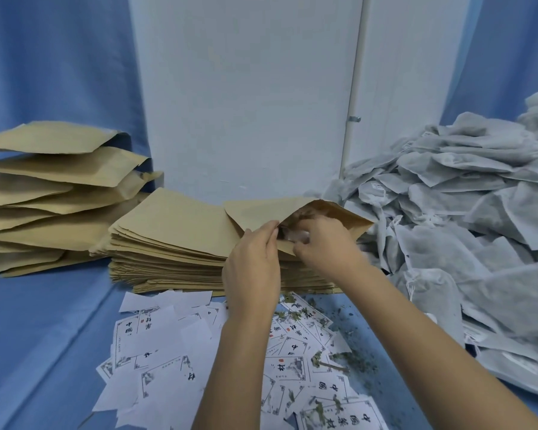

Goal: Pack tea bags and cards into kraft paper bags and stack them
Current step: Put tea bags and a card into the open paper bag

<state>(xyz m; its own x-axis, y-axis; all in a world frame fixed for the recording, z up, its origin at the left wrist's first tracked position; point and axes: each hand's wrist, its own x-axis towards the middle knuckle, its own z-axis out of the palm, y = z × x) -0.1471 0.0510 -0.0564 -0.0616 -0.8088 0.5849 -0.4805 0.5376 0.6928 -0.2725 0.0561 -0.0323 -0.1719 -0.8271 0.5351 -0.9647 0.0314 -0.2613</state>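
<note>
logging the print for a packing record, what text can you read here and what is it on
"中国": on the left card of the loose pile, lying turned.
"中国茶" plus a fourth character I cannot make out: on the bottom card at the lower edge.
Red seal marks and small print on the cards: too small to read.
Tags on the tea bags: blurred, unreadable.
Kraft paper bags: no print visible.
</note>
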